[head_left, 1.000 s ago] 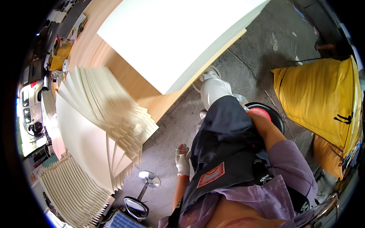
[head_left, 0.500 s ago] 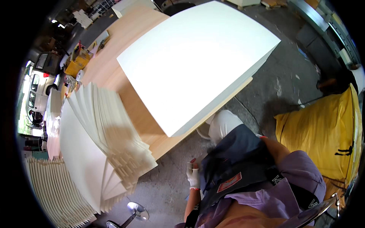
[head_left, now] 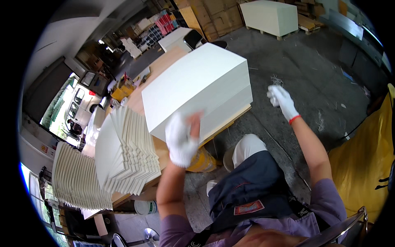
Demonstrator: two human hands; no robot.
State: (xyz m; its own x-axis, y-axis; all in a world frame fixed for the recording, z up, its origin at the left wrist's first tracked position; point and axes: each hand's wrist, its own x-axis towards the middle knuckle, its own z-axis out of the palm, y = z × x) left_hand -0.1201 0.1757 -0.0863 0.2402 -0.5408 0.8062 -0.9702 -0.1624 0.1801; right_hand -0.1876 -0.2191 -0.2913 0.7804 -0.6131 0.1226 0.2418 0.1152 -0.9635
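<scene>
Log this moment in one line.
left hand: gloved, blurred, in front of white stack | right hand: gloved, raised, loosely curled, right of stack | fanned sheets: on table, left of stack | held: nothing visible

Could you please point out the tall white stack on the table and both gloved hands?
Tall white stack (head_left: 195,81): head view, on its top face.
Left hand (head_left: 180,142): head view, on its gloved middle.
Right hand (head_left: 283,101): head view, on its gloved middle.
</scene>
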